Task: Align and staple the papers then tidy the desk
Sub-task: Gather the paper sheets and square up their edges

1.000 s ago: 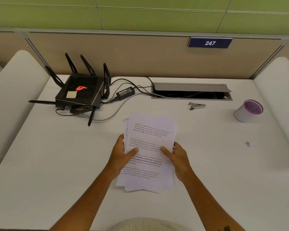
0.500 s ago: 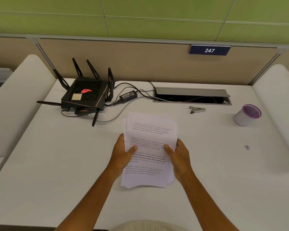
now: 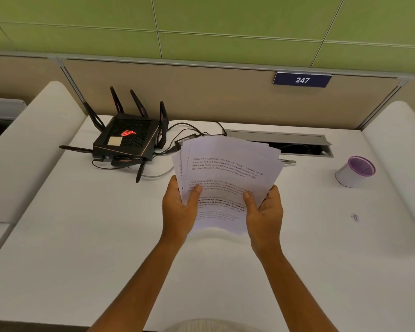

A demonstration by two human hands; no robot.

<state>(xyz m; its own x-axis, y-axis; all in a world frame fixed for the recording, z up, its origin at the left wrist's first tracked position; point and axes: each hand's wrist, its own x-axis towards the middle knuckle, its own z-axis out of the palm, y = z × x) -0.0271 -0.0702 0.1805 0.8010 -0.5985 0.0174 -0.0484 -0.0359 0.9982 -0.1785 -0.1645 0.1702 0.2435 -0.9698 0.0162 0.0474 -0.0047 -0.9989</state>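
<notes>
A: What have the hands got?
B: Both grip the papers [image 3: 228, 173] — left hand [image 3: 179, 209] on the left edge, right hand [image 3: 264, 210] on the right, thumbs on the printed top sheet. The sheets are fanned unevenly and tilted up above the desk [image 3: 82, 248].
A: And farther back?
B: A stapler [image 3: 288, 162] peeks out just behind the sheets; a purple-rimmed cup [image 3: 355, 171] sits well to the right, a black router [image 3: 126, 140] back left — a cable tray [image 3: 297, 140] by the partition.

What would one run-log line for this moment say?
step: aligning | left hand, right hand: gripping fanned white printed papers | silver stapler: untouched
</notes>
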